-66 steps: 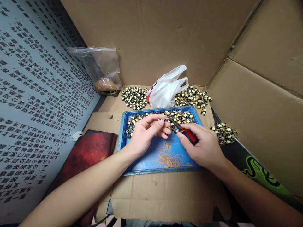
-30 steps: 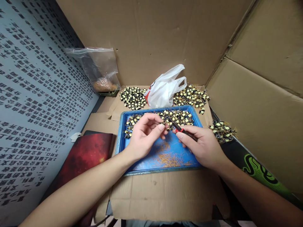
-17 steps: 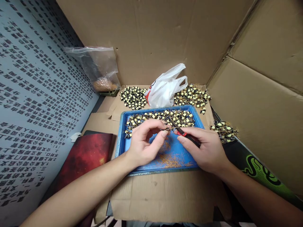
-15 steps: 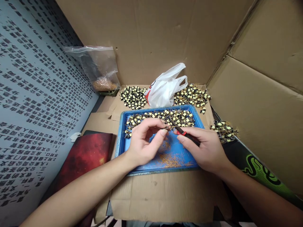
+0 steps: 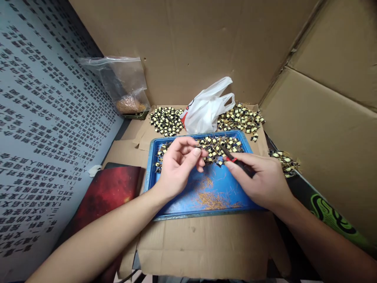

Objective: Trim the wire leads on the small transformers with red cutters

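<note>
My left hand (image 5: 182, 163) is closed in a pinch above the blue tray (image 5: 151, 173). Thumb and forefinger hold a small dark wired component (image 5: 198, 146), mostly hidden by the fingertips, with thin wires pointing right. A slim black hand tool (image 5: 240, 165) with a red part lies in my closed right hand (image 5: 265, 177). Its narrow tip points up and left, a little apart from my left fingers. Behind both hands, a heap of yellow-and-black wired components (image 5: 210, 153) covers the tray's far half.
Copper-coloured wire clippings (image 5: 213, 199) lie in the tray's near part. Beyond it are two component piles, a left one (image 5: 166, 121) and a right one (image 5: 243, 118), with a white plastic bag (image 5: 203, 112) between. A red-patterned pad (image 5: 110, 192) is at left. Cardboard walls (image 5: 188, 47) enclose the back and right.
My hands have moved apart: the left slightly up and left, the right to the right. The tool tip has drawn away from my left fingertips.
</note>
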{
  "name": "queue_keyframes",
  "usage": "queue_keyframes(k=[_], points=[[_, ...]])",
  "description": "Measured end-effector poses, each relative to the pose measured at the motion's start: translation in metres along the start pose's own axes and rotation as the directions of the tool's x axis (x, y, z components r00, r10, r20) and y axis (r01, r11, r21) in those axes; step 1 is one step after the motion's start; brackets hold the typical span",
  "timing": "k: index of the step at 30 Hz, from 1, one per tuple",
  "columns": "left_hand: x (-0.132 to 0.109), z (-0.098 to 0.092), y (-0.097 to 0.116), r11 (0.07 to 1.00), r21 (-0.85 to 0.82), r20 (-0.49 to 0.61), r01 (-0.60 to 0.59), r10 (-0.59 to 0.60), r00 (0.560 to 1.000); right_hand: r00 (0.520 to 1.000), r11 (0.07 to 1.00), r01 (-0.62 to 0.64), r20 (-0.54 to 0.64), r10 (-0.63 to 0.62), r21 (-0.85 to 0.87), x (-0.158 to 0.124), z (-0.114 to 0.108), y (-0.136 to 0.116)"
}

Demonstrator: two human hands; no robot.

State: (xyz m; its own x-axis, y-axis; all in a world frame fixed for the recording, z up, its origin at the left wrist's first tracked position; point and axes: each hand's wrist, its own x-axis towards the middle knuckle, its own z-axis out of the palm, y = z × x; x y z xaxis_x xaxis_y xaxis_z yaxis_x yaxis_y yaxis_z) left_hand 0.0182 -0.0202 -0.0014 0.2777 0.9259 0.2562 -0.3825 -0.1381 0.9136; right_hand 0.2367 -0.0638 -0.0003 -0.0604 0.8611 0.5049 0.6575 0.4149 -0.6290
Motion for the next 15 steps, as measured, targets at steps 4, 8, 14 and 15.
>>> queue_keyframes(k=[4, 8, 14, 15], points=[[0.0034, -0.0016, 0.0009, 0.998, -0.031, -0.007, 0.049, -0.049, 0.999, 0.997, 0.996, 0.082, -0.011, -0.082, -0.025, -0.0042, 0.0113, -0.0014], [0.0009, -0.0003, 0.0024, 0.996, -0.041, 0.027, 0.082, -0.081, 0.996, 0.996, 0.996, 0.082, -0.025, -0.082, -0.026, -0.0049, 0.0131, -0.0017], [-0.0004, 0.0005, 0.0043, 0.992, -0.064, 0.063, 0.106, -0.102, 0.993, 0.993, 0.993, 0.111, -0.035, -0.112, -0.032, -0.0036, 0.0120, -0.0015], [-0.0005, 0.0005, 0.0046, 0.992, -0.063, 0.064, 0.111, -0.107, 0.992, 0.991, 0.992, 0.124, -0.043, -0.126, -0.032, -0.0034, 0.0119, -0.0017]])
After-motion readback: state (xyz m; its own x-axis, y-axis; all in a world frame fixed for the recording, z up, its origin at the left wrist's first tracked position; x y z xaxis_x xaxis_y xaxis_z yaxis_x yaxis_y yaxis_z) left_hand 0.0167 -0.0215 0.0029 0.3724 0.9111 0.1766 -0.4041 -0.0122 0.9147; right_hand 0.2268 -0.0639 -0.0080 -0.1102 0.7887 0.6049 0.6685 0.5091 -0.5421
